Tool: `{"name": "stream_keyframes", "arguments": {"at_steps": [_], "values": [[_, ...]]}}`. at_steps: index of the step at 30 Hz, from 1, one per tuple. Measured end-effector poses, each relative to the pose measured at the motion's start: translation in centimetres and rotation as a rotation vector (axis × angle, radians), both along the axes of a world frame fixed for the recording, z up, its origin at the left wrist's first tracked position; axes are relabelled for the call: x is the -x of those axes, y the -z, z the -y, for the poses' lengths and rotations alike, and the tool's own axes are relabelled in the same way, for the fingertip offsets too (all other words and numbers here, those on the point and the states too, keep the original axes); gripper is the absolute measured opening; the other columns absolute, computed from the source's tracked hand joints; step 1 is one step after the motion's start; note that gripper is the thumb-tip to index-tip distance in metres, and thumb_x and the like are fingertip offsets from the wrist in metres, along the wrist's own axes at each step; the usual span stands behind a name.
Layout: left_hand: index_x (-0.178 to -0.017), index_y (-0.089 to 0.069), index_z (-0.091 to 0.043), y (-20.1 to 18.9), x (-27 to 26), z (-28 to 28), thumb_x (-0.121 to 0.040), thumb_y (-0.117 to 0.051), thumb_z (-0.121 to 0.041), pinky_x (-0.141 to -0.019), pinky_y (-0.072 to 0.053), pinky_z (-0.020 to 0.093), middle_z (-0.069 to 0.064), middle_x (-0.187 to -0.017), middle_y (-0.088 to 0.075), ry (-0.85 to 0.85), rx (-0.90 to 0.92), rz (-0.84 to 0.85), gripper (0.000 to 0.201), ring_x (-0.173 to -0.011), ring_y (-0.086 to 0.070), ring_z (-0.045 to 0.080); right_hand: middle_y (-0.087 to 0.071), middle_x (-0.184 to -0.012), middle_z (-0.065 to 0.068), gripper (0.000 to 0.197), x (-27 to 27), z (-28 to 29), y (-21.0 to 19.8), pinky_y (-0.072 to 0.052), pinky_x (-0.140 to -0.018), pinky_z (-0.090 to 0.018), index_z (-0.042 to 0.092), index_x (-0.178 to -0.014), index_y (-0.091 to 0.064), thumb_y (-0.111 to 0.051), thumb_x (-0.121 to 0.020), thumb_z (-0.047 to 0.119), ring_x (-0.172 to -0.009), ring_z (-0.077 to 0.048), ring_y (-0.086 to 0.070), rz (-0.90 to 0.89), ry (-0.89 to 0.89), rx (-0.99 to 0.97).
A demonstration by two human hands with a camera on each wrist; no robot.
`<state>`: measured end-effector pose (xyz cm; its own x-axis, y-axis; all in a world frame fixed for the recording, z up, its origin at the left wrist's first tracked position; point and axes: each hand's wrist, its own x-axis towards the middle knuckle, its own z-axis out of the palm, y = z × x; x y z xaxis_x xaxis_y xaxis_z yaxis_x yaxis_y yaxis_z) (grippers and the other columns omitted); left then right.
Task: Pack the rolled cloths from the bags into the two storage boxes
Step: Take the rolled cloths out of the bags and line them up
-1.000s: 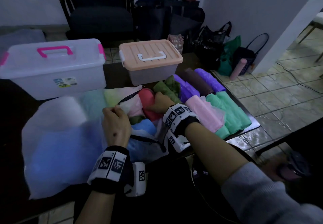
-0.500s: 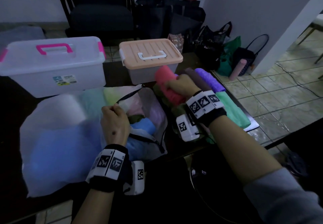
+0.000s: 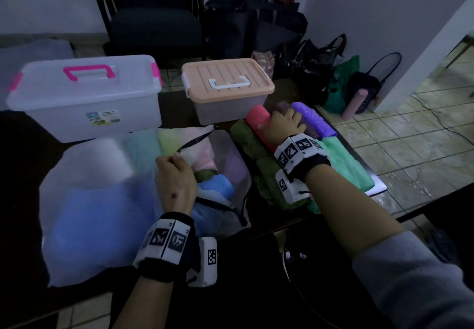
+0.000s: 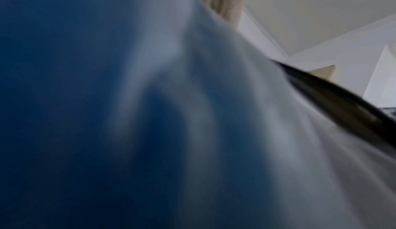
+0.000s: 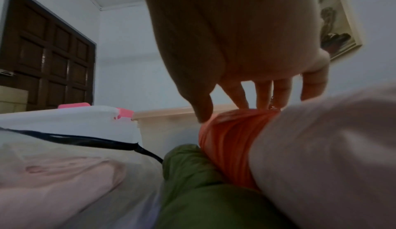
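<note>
Right hand [image 3: 284, 123], fingers loosely spread on the red rolled cloth [image 3: 259, 120] at two o'clock, should seat it snug against the green rolls [image 3: 252, 144] while left hand [image 3: 174, 182] grips the translucent zip bag [image 3: 102, 200] mouth.

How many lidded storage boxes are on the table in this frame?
2. The clear box with pink handle sits far left; the peach-lidded box stands to its right, behind the rolled cloths. Both lids closed.

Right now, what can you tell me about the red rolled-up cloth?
The red rolled cloth is a soft fabric tube, coral-red with fine wrinkles. It lies on the pile of rolls beside the peach-lidded box, leaning on an olive green roll. The right hand rests on its far end, fingertips straight and touching.
</note>
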<state>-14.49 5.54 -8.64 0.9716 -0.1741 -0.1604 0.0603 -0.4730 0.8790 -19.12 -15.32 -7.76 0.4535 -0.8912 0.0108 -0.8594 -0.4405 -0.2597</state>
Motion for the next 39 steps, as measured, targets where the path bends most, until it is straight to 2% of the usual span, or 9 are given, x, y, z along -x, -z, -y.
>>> {"name": "stream_keyframes", "arguments": {"at_steps": [4,8,11,13,19,26,32,36,39], "values": [[-0.114,-0.046,-0.002,-0.1,0.1,-0.1,-0.101,-0.031,-0.027,-0.072,-0.028,0.030,0.024,-0.121,-0.054,0.002,0.006,0.014,0.032,-0.105,-0.051,0.037,-0.046,-0.131,-0.019,0.037,0.3,-1.4,-1.4,-0.034,-0.099,-0.042,0.005,-0.124,-0.051,-0.044,-0.095,0.027,-0.123,-0.034,-0.039,0.256,-0.141,-0.061],[-0.113,-0.046,-0.002,-0.4,0.4,-0.5,-0.101,-0.031,-0.028,-0.070,-0.027,0.029,0.022,-0.115,-0.055,0.016,0.023,0.030,0.032,-0.089,-0.047,0.029,-0.058,-0.079,-0.006,0.026,1.1,-5.6,-1.5,-0.045,-0.066,-0.030,0.015,-0.090,-0.057,-0.042,-0.098,0.035,-0.071,-0.020,-0.054,0.412,-0.319,-0.468],[-0.108,-0.047,-0.006,-0.2,0.8,-1.0,-0.101,-0.033,-0.029,-0.066,-0.027,0.024,0.013,-0.099,-0.054,0.027,0.064,0.076,0.028,-0.083,-0.046,0.022,-0.059,-0.091,-0.012,0.052,1.7,-9.1,-0.6,-0.053,-0.061,-0.029,0.010,-0.109,-0.054,-0.032,-0.095,0.055,-0.072,-0.024,-0.059,0.161,-0.371,-0.912],[-0.106,-0.049,-0.007,0.0,1.2,-1.4,-0.101,-0.035,-0.028,-0.061,-0.026,0.021,0.006,-0.091,-0.052,0.034,0.117,0.119,0.025,-0.079,-0.046,0.019,-0.054,-0.126,-0.012,0.077,1.7,-10.7,0.1,-0.057,-0.077,-0.040,0.008,-0.132,-0.047,-0.029,-0.088,0.069,-0.101,-0.032,-0.060,0.071,-0.341,-1.041],[-0.110,-0.052,-0.003,0.0,0.9,-2.1,-0.100,-0.039,-0.026,-0.066,-0.029,0.017,0.005,-0.096,-0.054,-0.001,0.206,0.111,0.028,-0.086,-0.048,0.017,-0.051,-0.135,-0.011,0.057,1.7,-11.8,0.4,-0.048,-0.094,-0.043,0.007,-0.134,-0.048,-0.049,-0.093,0.047,-0.118,-0.033,-0.052,0.179,-0.264,-1.120],[-0.116,-0.052,0.001,0.1,-0.8,-2.3,-0.099,-0.039,-0.024,-0.076,-0.033,0.025,0.019,-0.118,-0.057,-0.065,0.233,0.064,0.033,-0.100,-0.051,0.025,-0.065,-0.094,-0.007,0.045,2.9,-8.9,-0.3,-0.057,-0.064,-0.027,-0.001,-0.123,-0.055,-0.064,-0.088,0.026,-0.080,-0.019,-0.063,0.416,-0.188,-1.193],[-0.123,-0.049,0.004,1.3,-0.3,-1.4,-0.102,-0.032,-0.026,-0.089,-0.035,0.033,0.022,-0.127,-0.052,-0.120,0.212,-0.095,0.041,-0.114,-0.049,0.032,-0.066,-0.110,-0.016,0.044,4.7,-3.5,-3.6,-0.057,-0.075,-0.023,-0.001,-0.120,-0.058,-0.063,-0.086,0.025,-0.091,-0.022,-0.067,0.820,-0.025,-1.152],[-0.123,-0.047,0.006,2.1,0.4,-1.2,-0.102,-0.032,-0.023,-0.065,-0.023,0.022,0.016,-0.106,-0.048,-0.126,0.229,-0.069,0.039,-0.094,-0.043,0.022,-0.070,-0.071,0.001,0.012,5.5,1.1,-4.7,-0.054,-0.044,-0.025,0.016,-0.091,-0.059,-0.053,-0.095,0.026,-0.056,-0.009,-0.067,1.053,0.141,-1.098],[-0.119,-0.050,0.007,2.7,0.2,-1.3,-0.101,-0.035,-0.022,-0.062,-0.023,0.017,0.021,-0.111,-0.052,-0.130,0.249,-0.055,0.037,-0.090,-0.038,0.015,-0.069,-0.094,-0.012,0.016,5.7,3.6,-4.8,-0.059,-0.066,-0.041,0.011,-0.092,-0.059,-0.063,-0.089,0.026,-0.083,-0.024,-0.068,1.263,0.318,-0.947]]}}
